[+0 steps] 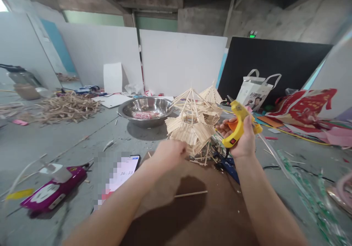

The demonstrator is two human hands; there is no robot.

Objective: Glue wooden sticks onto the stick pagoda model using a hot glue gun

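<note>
- The stick house (189,130) is right in front of you, just past the fingers of your left hand (169,156).
- It stands up tall, so its long way goes up and down, with pointy roofs on top.
- Your left hand is the nearer one: it covers a bit of the low front of the house. You can't tell here if it touches.
- Your left fingers are curled in, with the back of the hand up. You can't tell if they pinch anything.
- Your left arm (125,192) slants in from the low left.
- Your right hand (245,141) is beside the house, on its right. Its fingers are wrapped around the yellow gun (238,126).
- The gun's tip points up and to the left, near the right side of the roofs.
- Your right arm (261,192) comes up from the low right, with the hand lifted.
- One loose stick (191,194) lies on the brown board (220,220), between your arms and closer to you than the house. It runs nearly side to side.
</note>
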